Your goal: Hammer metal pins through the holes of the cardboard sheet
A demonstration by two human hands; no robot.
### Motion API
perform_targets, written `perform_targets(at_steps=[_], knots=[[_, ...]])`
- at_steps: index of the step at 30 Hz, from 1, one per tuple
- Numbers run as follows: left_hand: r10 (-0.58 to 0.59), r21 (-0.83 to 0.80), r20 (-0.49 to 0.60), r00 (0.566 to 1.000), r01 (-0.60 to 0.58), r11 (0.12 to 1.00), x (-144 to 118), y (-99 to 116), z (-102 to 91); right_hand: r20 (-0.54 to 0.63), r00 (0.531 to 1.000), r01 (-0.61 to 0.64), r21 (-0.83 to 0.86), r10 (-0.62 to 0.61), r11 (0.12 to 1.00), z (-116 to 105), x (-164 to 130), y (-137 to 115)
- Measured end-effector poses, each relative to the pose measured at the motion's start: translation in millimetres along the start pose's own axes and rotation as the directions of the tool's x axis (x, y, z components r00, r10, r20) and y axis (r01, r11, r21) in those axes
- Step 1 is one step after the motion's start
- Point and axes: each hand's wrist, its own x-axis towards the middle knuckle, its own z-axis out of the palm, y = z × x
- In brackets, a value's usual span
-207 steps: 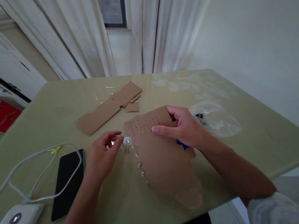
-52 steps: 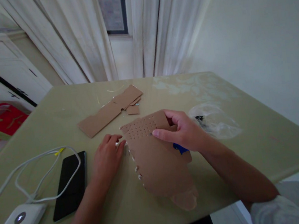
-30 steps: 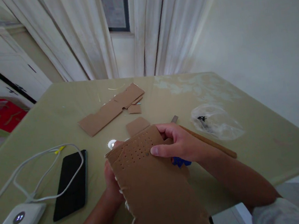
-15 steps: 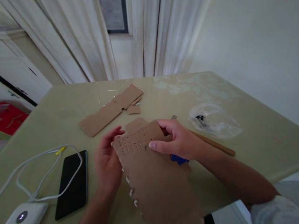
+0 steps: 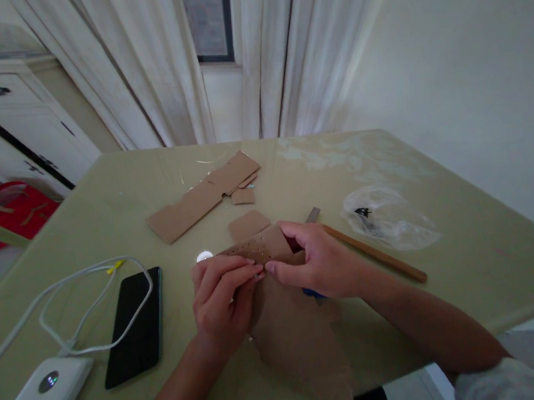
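**Cardboard sheet gripped by both hands above the table edge**

Brown cardboard, a perforated sheet [image 5: 293, 333], is held over the near part of the green table [image 5: 103, 213]. Its far end, where rows of small holes are punched, is pinched by the right hand [image 5: 320, 261] between thumb and forefinger. The left hand [image 5: 223, 296] is closed over the sheet's left edge, its fingertips meeting those of the right hand; whether something small is held between its fingers cannot be told. The sheet's torn near end hangs past the table edge. A small white round object [image 5: 203, 256] is seen just beyond the left hand. A wooden-handled tool [image 5: 375, 255] lies behind the right wrist, with a clear plastic bag [image 5: 391, 220] near it. Cardboard offcuts [image 5: 203, 195] lie further off, and a black phone [image 5: 136, 323] under a white cable [image 5: 69, 295] lies to the left.
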Motion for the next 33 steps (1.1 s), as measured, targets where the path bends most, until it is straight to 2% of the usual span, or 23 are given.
perform_targets(at_steps=[3,5,15,27,33], knots=[[0.033,-0.158,-0.025,0.999,-0.036,0.987,-4,-1,-0.7,0.021,1.000,0.009,-0.045,-0.008,0.999,0,-3,-5],[0.036,-0.203,-0.036,0.999,-0.042,0.978,-6,-1,-2.0,0.031,0.999,0.017,-0.076,-0.015,0.997,0,-6,-9],[0.069,-0.150,-0.119,0.991,-0.086,0.985,-14,-3,-1.9,0.050,0.998,0.053,-0.140,-0.046,0.989,1,-13,-25],[-0.046,-0.162,-0.165,0.985,0.019,0.987,-16,7,-0.7,0.073,0.997,0.018,-0.192,-0.004,0.981,-1,-21,-35],[-0.086,-0.182,-0.151,0.985,0.058,0.982,-20,8,0.6,0.062,0.997,0.049,-0.228,-0.036,0.972,-4,-21,-36]])
